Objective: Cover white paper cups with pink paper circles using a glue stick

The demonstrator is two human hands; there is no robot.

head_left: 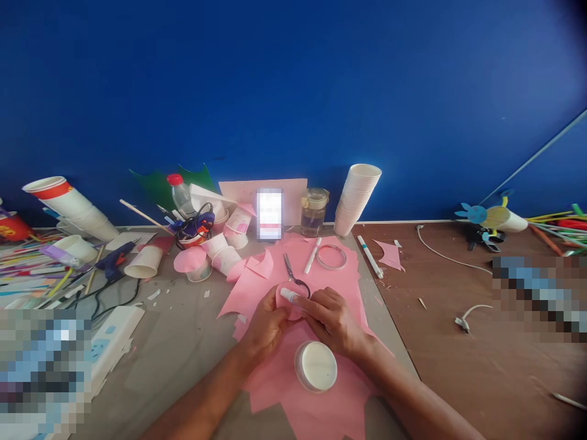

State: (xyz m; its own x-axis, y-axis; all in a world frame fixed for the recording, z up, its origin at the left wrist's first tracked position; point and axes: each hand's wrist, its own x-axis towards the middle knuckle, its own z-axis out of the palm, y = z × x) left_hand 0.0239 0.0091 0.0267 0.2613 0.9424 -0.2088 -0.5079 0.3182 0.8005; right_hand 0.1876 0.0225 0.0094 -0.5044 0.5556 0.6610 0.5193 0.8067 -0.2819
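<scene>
In front of me my left hand is closed on the edge of a round pink paper disc. My right hand grips a short white glue stick, which lies against the face of the disc. Under both hands spreads a large sheet of pink paper with ragged cut edges. A white paper cup stands on it, close to my right wrist. Just beyond my fingers lie scissors, their handles partly hidden. A white marker and a clear ring rest on the sheet's far part.
A tall stack of paper cups and a glass jar stand by the blue wall. Pink-covered cups, a glue gun and a power strip are on the left. A cable crosses the brown tabletop on the right.
</scene>
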